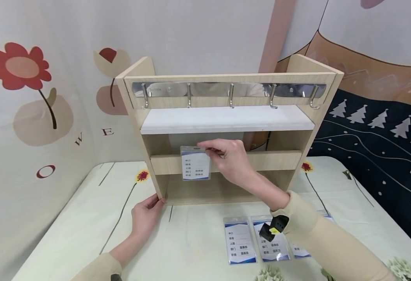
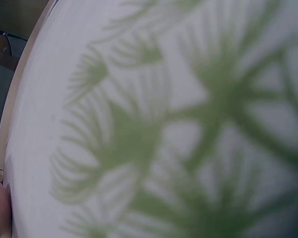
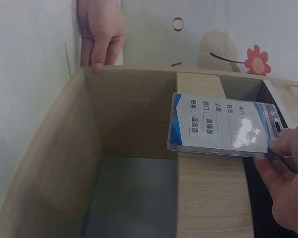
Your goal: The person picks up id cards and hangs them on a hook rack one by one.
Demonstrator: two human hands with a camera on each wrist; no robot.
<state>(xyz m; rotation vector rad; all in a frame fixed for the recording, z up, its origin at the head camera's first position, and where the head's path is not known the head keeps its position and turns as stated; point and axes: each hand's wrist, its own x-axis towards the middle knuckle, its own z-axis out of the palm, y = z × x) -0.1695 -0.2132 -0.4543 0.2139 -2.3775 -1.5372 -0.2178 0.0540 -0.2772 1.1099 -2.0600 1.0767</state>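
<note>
- Flower-printed cloth covers the surface (image 1: 86, 218); pale wall hangings with red flowers and letters stand behind it, and a dark hanging with white trees lies at 3 o'clock.
- Badge holder (image 1: 195, 163): clear sleeve with a blue-and-white card, held upright in front of the wooden rack's middle crossbar (image 1: 272, 160), left of centre. The right-wrist view shows it overlapping that bar.
- Right hand (image 1: 231, 158): fingers (image 1: 209, 147) pinch the badge holder at its top edge, near the clip slot.
- Left hand (image 1: 145, 216): fingers lie straight against the rack's lower left corner at 7 o'clock, touching the side panel; they grip nothing.
- Wooden rack (image 1: 135, 113): stands upright on the surface, with a white shelf (image 1: 226, 119) and, at 12 o'clock, a metal hook rail (image 1: 228, 90).
- Three more badge holders (image 1: 240, 240) lie flat in a row on the cloth at 5 o'clock, partly hidden by the right forearm.
- Left-wrist view shows only blurred green print.
</note>
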